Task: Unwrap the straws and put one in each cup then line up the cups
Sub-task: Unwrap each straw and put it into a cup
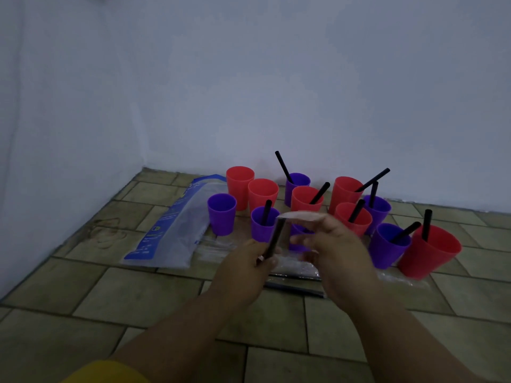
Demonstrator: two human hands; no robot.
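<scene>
My left hand point(246, 268) grips a black straw point(275, 238) upright near its lower end. My right hand point(336, 251) pinches the clear wrapper point(300, 216), which stretches from the straw's top toward the right. Behind the hands, red and purple cups cluster on the tiled floor. Several hold black straws, among them the big red cup point(430, 251) and a purple cup point(387, 244) at the right. Straws are absent from a purple cup point(222, 214) and two red cups point(240, 186) point(262, 193) at the left. One purple cup point(298, 239) is mostly hidden by my hands.
A blue and clear plastic bag point(172, 230) lies on the floor left of the cups. Wrapped straws point(296, 283) and clear wrappers lie on the floor under my hands. A pale wall rises right behind the cups and along the left side.
</scene>
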